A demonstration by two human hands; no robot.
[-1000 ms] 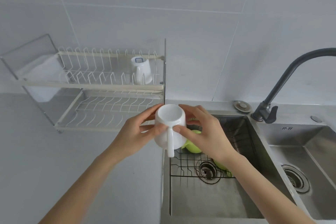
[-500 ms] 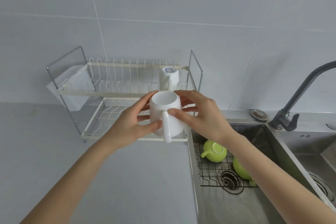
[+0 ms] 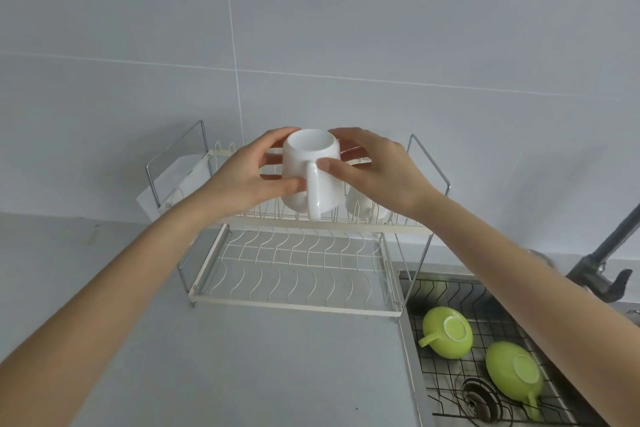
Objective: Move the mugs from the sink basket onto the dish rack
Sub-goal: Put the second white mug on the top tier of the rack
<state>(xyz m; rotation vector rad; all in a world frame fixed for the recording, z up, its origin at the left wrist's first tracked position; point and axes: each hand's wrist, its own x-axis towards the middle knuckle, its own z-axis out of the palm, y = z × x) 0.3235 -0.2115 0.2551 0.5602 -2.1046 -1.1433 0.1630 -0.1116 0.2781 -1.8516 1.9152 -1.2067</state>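
While no brand, label or lettering can be read on anything here, the white mug (image 3: 311, 172) is plain to see: it is upside down, base facing up, handle toward the camera, gripped from both sides by the left hand (image 3: 247, 177) and the right hand (image 3: 375, 170), fingers curled round its wall and thumbs pressed near the handle; half a second ago it hung lower, in front of the rack's lower tier, and it now sits higher, over the upper tier of the dish rack (image 3: 294, 302), whether touching the prongs or just above them I cannot tell; the view has also swung left, so the rack fills the centre; a second white mug (image 3: 360, 208) stands inverted on that tier just to the right, mostly hidden behind the right wrist; two green mugs (image 3: 446, 331) (image 3: 514, 374) lie bottoms-up in the sink basket (image 3: 450, 291), well apart from the hands; a dark faucet (image 3: 604, 274) stands at the right edge; a grey counter (image 3: 242, 357) lies below the rack.
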